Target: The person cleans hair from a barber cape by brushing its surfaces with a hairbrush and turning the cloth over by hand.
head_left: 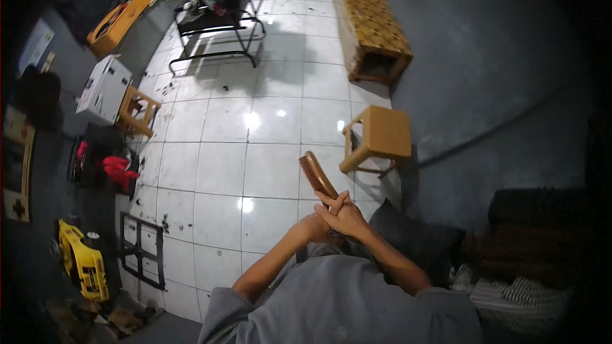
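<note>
A brown wooden comb [319, 177] with a row of short teeth along its left side points up and away from me, tilted to the left. My right hand [345, 216] is closed round its lower part, with fingers lying across the wood. Just beside and partly beneath it, my left hand [313, 227] is closed at the handle end; its fingers are mostly hidden. The two hands touch in front of my grey shirt [344, 299].
A wooden stool [389, 132] stands ahead to the right, near a long patterned bench [370, 13]. A black folding chair [217, 22] holds a pile of things. On the left are a white cabinet [105, 89], a yellow toy car [83, 261] and a black frame [141, 250].
</note>
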`<act>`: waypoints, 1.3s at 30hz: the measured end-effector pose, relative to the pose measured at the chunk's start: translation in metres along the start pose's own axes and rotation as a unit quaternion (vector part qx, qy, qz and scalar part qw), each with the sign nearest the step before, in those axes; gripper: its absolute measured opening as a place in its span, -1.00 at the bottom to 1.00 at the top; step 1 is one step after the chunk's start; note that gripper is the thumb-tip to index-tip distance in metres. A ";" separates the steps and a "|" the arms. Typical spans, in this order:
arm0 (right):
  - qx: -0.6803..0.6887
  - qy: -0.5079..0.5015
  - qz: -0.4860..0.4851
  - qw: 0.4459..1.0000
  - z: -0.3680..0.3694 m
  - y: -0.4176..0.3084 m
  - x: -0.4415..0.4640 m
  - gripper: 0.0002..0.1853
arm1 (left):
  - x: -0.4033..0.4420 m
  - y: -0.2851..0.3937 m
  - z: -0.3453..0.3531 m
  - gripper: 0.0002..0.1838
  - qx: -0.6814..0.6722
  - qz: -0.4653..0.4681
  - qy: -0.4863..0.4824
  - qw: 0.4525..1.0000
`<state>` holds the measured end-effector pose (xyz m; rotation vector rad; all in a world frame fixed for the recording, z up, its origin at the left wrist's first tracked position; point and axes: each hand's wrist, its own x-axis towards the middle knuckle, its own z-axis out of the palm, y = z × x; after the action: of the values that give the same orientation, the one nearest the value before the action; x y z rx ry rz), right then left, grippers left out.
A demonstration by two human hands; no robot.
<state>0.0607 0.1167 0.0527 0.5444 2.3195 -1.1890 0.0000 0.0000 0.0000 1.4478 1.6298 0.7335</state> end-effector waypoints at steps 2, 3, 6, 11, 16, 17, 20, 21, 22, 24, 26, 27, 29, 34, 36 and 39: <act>-0.024 0.081 0.039 0.996 -0.013 -0.003 -0.006 -0.21 | 0.013 0.030 0.005 0.16 0.074 -0.185 0.110 0.974; 0.051 0.056 -0.012 0.997 0.031 -0.059 0.050 -0.20 | -0.050 -0.010 -0.041 0.17 0.097 -0.214 0.155 0.960; 0.130 -0.029 -0.113 0.985 0.037 -0.063 0.115 -0.21 | -0.066 -0.037 -0.062 0.13 0.049 -0.172 0.259 0.949; 0.105 -0.236 -0.270 0.928 0.042 -0.117 0.191 -0.42 | -0.093 -0.092 -0.107 -0.09 -0.012 -0.108 0.205 0.973; 0.115 -0.208 -0.293 0.926 0.030 -0.181 0.287 -0.47 | -0.102 -0.153 -0.196 -0.09 0.042 -0.125 0.211 0.969; 0.131 -0.187 -0.301 0.926 0.010 -0.206 0.300 -0.46 | -0.098 -0.163 -0.223 -0.08 -0.024 -0.138 0.252 0.958; 0.168 -0.070 -0.238 0.954 -0.004 -0.234 0.369 -0.44 | -0.090 -0.172 -0.343 -0.01 -0.090 -0.219 0.294 0.926; 0.190 -0.026 -0.209 0.959 -0.011 -0.244 0.393 -0.44 | -0.085 -0.187 -0.368 -0.07 -0.008 -0.180 0.345 0.921; 0.138 -0.029 -0.225 0.964 -0.028 -0.252 0.421 -0.51 | -0.083 -0.198 -0.392 -0.12 -0.047 -0.169 0.386 0.906; 0.226 0.020 -0.198 0.953 -0.067 -0.276 0.447 -0.63 | -0.095 -0.224 -0.440 -0.23 -0.002 -0.159 0.426 0.891; 0.241 0.035 -0.172 0.954 -0.100 -0.287 0.482 -0.73 | -0.113 -0.256 -0.481 -0.47 0.066 -0.133 0.506 0.849; 0.214 0.032 -0.158 0.963 -0.111 -0.286 0.502 -0.75 | -0.126 -0.264 -0.497 -0.68 0.014 -0.200 0.543 0.815; 0.302 0.059 -0.168 0.936 -0.128 -0.302 0.542 -0.81 | -0.136 -0.286 -0.527 -0.83 -0.035 -0.208 0.639 0.740; 0.401 0.070 -0.101 0.908 -0.158 -0.351 0.632 -0.81 | -0.143 -0.362 -0.590 -0.81 -0.105 -0.286 0.669 0.678; 0.396 0.091 -0.117 0.906 -0.164 -0.382 0.671 -0.80 | -0.132 -0.398 -0.624 -0.81 -0.170 -0.259 0.661 0.683; 0.362 0.090 -0.120 0.920 -0.168 -0.430 0.731 -0.84 | -0.113 -0.440 -0.689 -0.82 -0.219 -0.200 0.611 0.734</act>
<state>-0.8017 0.1168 -0.0057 0.6396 2.0722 -2.2238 -0.8165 -0.1215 -0.0077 0.0730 2.3086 1.8588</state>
